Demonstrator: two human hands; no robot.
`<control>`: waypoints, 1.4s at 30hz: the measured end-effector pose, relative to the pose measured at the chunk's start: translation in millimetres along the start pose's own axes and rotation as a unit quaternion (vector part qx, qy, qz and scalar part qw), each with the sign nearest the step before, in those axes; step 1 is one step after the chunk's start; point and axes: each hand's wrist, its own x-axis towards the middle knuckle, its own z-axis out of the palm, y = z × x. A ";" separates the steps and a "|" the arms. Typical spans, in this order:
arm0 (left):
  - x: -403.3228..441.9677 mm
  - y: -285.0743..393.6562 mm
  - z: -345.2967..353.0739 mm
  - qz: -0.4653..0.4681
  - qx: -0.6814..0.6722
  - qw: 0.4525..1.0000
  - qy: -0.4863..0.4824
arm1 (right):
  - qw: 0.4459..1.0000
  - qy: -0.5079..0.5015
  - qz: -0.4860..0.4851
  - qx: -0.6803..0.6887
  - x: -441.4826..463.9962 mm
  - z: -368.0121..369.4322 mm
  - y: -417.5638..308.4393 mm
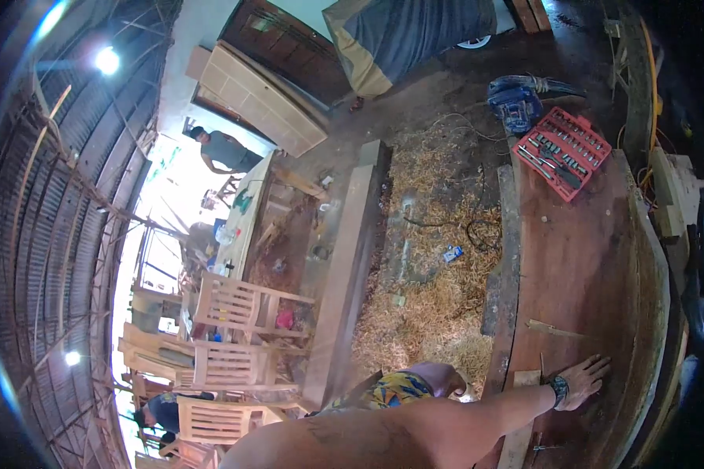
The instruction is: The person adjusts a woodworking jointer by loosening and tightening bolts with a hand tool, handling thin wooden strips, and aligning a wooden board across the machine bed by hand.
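Observation:
The view is turned on its side, with the roof at the left. My left hand (583,383) lies flat on a wide reddish-brown wooden slab (567,273), fingers stretched out and holding nothing. A dark wristband or watch (559,391) is around that wrist. Near the hand, a thin wood splinter (554,328) rests on the slab. A red socket-set case (563,152) stands open at the slab's far end, with sockets and ratchet tools inside. My yellow-and-blue patterned shorts (403,387) show beyond the arm. My right hand is out of view.
Wood shavings (438,313) cover the ground beside the slab, with a small blue packet (452,253) on them. A long timber beam (344,273) runs alongside. Wooden chairs (242,363) and two people (231,151) are farther off. A blue machine (515,105) stands near the case.

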 end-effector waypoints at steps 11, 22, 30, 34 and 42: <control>2.3 7.7 -8.7 -0.028 -0.056 0.998 -0.017 | 0.999 0.006 0.023 0.041 4.2 3.3 0.4; 1.9 -3.5 -24.3 -0.018 0.003 0.999 -0.042 | 0.999 -0.003 0.032 0.010 12.4 11.2 -16.9; 2.8 1.3 -10.9 -0.009 -0.006 0.999 -0.040 | 0.999 -0.021 0.035 0.031 20.2 9.2 -13.4; 5.2 2.3 -7.8 -0.007 -0.011 0.999 -0.041 | 0.998 -0.020 0.037 0.050 21.0 7.7 -12.7; 4.2 -0.5 -11.1 -0.008 -0.019 0.999 -0.035 | 0.997 -0.020 0.037 0.067 10.1 -6.5 -8.8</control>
